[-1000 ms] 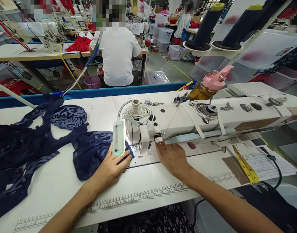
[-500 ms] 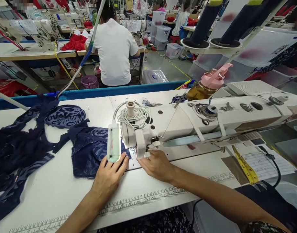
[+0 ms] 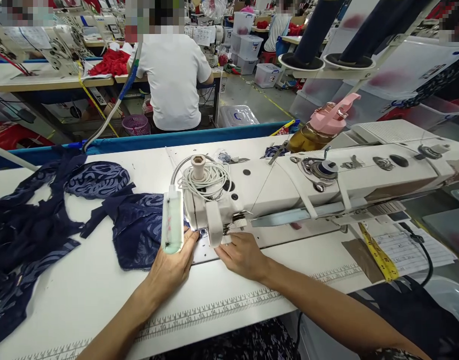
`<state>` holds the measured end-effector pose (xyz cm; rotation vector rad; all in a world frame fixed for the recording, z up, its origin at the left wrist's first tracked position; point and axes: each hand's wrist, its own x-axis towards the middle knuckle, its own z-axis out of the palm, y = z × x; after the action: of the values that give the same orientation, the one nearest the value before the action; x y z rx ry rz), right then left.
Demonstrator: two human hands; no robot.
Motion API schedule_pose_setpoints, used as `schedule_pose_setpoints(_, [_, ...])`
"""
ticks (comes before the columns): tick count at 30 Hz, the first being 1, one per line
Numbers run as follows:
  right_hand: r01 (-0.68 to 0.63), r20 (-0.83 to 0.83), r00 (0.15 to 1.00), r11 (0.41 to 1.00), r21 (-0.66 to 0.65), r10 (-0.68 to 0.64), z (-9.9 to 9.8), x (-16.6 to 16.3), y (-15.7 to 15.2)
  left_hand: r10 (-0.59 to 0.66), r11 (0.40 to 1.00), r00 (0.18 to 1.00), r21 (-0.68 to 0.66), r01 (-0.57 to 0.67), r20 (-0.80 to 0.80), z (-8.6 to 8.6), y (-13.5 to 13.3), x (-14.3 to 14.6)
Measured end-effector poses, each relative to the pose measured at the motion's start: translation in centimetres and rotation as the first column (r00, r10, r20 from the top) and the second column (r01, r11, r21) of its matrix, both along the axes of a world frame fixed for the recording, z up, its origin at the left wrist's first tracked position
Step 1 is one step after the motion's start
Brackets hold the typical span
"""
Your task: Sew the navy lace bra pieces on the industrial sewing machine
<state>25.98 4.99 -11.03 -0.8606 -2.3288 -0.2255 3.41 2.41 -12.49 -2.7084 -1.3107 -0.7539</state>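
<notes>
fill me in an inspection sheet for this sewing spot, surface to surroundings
Surface: white table, ruler printed along its front.
Work things: sewing machine; dark blue cloth to its left; small lamp at its head.
Clutter: bottle with pink lid behind the machine; tape measure and papers at right.
Hands: left hand at the cloth, partly behind the lamp; right hand by the machine head, fingertips' grip unclear.
Cables: black cable over the papers; white cord coiled on the machine.
Surroundings: seated person ahead, plastic boxes beyond.
</notes>
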Motion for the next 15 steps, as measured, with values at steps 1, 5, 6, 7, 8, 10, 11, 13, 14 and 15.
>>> schedule_pose_setpoints(1, [0.004, -0.009, 1.000, 1.000, -0.008, -0.004, -0.1, 0.0, 0.0, 0.007, 1.000, 1.000, 0.000, -0.007, 0.005, -0.1, 0.0, 0.0])
schedule_pose_setpoints(5, [0.015, -0.035, 0.999, 0.999, -0.035, -0.016, -0.5, 0.0, 0.1, 0.021, 0.998, 0.999, -0.065, -0.024, -0.040, 0.2, 0.1, -0.1])
schedule_pose_setpoints(6, [0.016, -0.038, 0.999, 0.999, -0.039, -0.017, -0.6, 0.0, 0.1, 0.019, 0.995, 0.999, -0.094, -0.024, -0.045, 0.4, 0.3, -0.1])
schedule_pose_setpoints(7, [0.017, -0.040, 0.999, 0.999, -0.043, -0.019, -0.7, 0.1, 0.1, 0.018, 0.993, 0.999, -0.118, -0.023, -0.043, 0.5, 0.4, -0.2])
schedule_pose_setpoints(8, [0.020, -0.041, 0.999, 0.999, -0.046, -0.022, -0.8, 0.1, 0.0, 0.015, 0.991, 0.999, -0.134, -0.020, -0.036, 0.7, 0.5, -0.3])
schedule_pose_setpoints(10, [0.025, -0.045, 0.999, 0.998, -0.051, -0.027, -0.9, 0.1, 0.0, 0.009, 0.989, 1.000, -0.146, -0.012, -0.021, 0.9, 0.8, -0.4])
schedule_pose_setpoints(11, [0.027, -0.047, 0.998, 0.998, -0.053, -0.029, -0.9, 0.1, 0.0, 0.004, 0.989, 1.000, -0.149, -0.007, -0.018, 1.0, 0.8, -0.5])
schedule_pose_setpoints(13, [0.029, -0.047, 0.998, 0.998, -0.057, -0.032, -0.9, 0.1, 0.0, -0.001, 0.986, 1.000, -0.164, -0.004, -0.029, 1.3, 0.9, -0.7])
schedule_pose_setpoints(14, [0.031, -0.046, 0.998, 0.998, -0.059, -0.033, -0.9, 0.1, 0.0, -0.002, 0.984, 0.999, -0.176, -0.006, -0.044, 1.4, 0.9, -0.7])
schedule_pose_setpoints(15, [0.032, -0.045, 0.998, 0.998, -0.062, -0.035, -0.8, 0.1, 0.0, -0.002, 0.982, 0.998, -0.186, -0.009, -0.060, 1.4, 1.0, -0.8])
